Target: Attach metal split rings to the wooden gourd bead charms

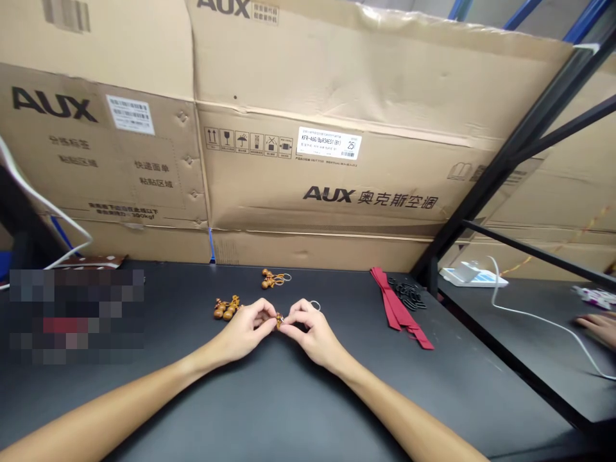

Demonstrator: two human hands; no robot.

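Observation:
My left hand (245, 328) and my right hand (305, 332) meet above the black tabletop (308, 410), their fingertips pinching a small wooden gourd charm (279, 320). A thin white loop (315, 305) shows just beyond my right hand, and I cannot tell if it joins the charm. Left of my left hand lies a cluster of wooden gourd beads (227, 308). Farther back rests a gourd charm with a metal ring (273, 279).
Red ribbons (397, 305) and a pile of black clips (408, 295) lie to the right. Beyond a black metal shelf upright (495, 173), a co-worker's hand (599, 327) rests near a white cable (539, 319) and white device (469, 276). Cardboard boxes (312, 160) stand behind. A pixelated patch covers the table's left.

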